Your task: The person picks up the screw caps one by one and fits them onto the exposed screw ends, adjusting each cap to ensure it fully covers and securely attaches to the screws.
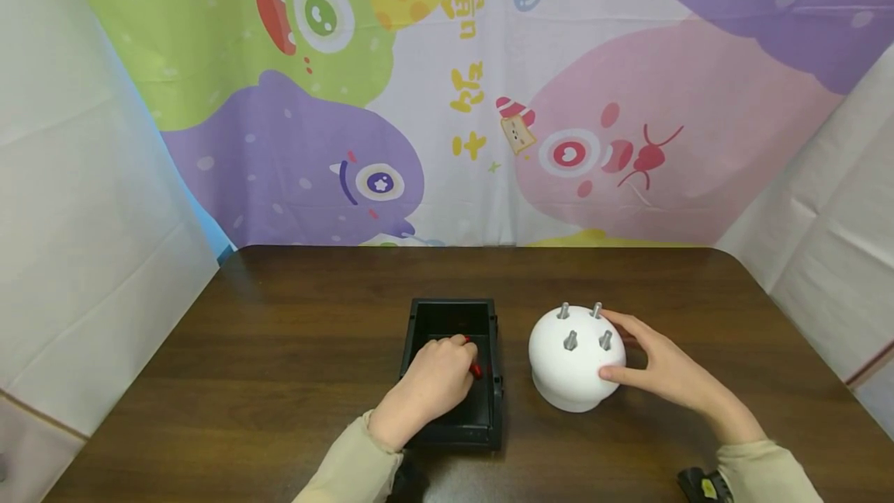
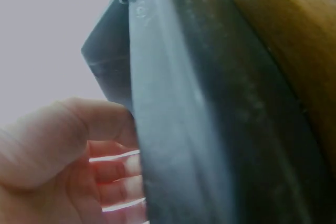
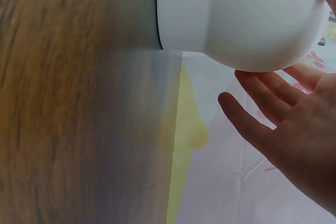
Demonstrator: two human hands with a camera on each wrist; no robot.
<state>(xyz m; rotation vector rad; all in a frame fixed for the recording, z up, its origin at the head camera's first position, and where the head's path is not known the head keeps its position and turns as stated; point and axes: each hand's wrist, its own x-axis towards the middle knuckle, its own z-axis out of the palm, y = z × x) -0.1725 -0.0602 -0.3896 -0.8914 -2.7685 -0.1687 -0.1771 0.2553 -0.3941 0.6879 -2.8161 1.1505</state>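
Note:
My left hand reaches down into a black plastic bin, fingers bent downward beside a red piece. I cannot tell whether the fingers grip that piece, since the knuckles cover it. The left wrist view shows the thumb and fingers behind the bin's dark wall. To the right, a white dome-shaped object stands on the table with several metal studs sticking up. My right hand holds its right side, thumb in front and fingers behind. Its fingers reach the curved surface in the right wrist view.
The dark wood table carries the bin and the white object side by side, a narrow gap between them. Behind the far edge hangs a cartoon-printed curtain. A black strap sits by the right cuff.

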